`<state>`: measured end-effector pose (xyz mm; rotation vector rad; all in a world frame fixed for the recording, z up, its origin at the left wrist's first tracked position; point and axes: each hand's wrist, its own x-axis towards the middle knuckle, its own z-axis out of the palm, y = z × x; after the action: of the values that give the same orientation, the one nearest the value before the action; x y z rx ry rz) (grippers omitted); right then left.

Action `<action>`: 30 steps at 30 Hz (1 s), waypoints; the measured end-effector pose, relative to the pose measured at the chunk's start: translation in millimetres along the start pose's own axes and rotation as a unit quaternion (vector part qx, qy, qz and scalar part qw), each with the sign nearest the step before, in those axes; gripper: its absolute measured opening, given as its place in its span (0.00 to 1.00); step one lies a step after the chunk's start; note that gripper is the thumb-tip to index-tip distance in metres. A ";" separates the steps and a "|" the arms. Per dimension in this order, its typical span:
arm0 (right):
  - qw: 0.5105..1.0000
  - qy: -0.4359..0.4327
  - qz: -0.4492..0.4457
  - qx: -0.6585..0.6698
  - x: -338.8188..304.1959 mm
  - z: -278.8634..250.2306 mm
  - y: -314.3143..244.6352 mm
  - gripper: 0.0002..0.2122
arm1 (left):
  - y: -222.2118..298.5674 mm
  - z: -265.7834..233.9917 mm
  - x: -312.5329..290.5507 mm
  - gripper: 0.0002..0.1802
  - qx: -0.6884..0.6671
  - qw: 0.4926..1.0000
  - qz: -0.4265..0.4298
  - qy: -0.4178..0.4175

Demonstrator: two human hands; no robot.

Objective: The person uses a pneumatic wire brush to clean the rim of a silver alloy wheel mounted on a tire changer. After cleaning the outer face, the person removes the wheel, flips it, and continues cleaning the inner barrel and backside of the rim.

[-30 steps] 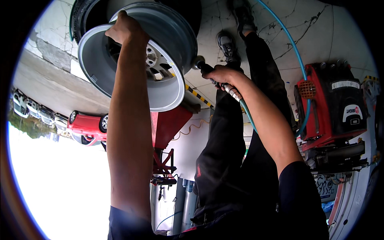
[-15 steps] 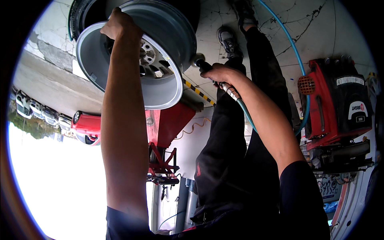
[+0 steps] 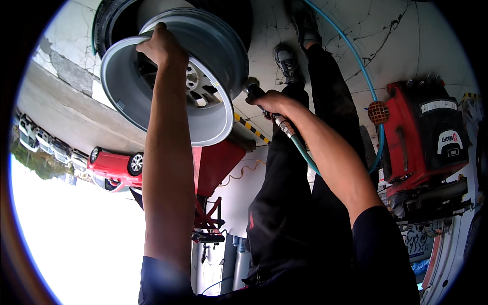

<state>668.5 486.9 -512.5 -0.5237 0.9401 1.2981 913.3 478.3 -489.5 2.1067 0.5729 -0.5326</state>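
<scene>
A silver alloy wheel rim (image 3: pixel 113 84) without a tyre is tilted up at the top left, its spokes partly hidden by my left forearm. My left hand (image 3: pixel 161 46) is closed over the upper edge of the rim. In my right hand (image 3: pixel 274 103), the fingers wrap round a black air tool (image 3: pixel 255 92). A small round brush-like head (image 3: pixel 251 81) on the tool sits close to the rim's right side; whether it touches, I cannot tell. From the tool's metal fitting (image 3: pixel 283 125), a teal air hose (image 3: pixel 304 154) runs down behind my right forearm.
Behind the rim lies a black tyre (image 3: pixel 103 28). A red machine (image 3: pixel 216 165) stands below it, beside yellow-black striped tape (image 3: pixel 252 128). At right is a red and black machine (image 3: pixel 406 137), with a blue hose (image 3: pixel 358 53) looping past it. Parked cars (image 3: pixel 114 165) show at left.
The rim and my left hand have shifted slightly right and down in the picture. My right hand and the tool have moved slightly left and down. Both grips stay the same.
</scene>
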 end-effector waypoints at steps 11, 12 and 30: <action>0.991 0.129 -0.043 0.010 22.0 -7.8 -25.8 0.14 | -139.1 -92.2 -130.7 0.37 0.322 0.919 0.198 -0.110; 0.989 0.132 -0.052 0.050 25.0 -8.9 -31.1 0.14 | -141.1 -98.5 -133.3 0.37 0.350 0.914 0.161 -0.124; 0.991 0.124 -0.018 0.054 14.3 -2.3 1.5 0.14 | -201.4 -170.8 -142.4 0.30 0.454 0.787 0.263 -0.324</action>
<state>666.2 493.6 -525.2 -0.6241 1.1944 1.1605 711.2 695.7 -445.9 2.5399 -0.8299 -1.2893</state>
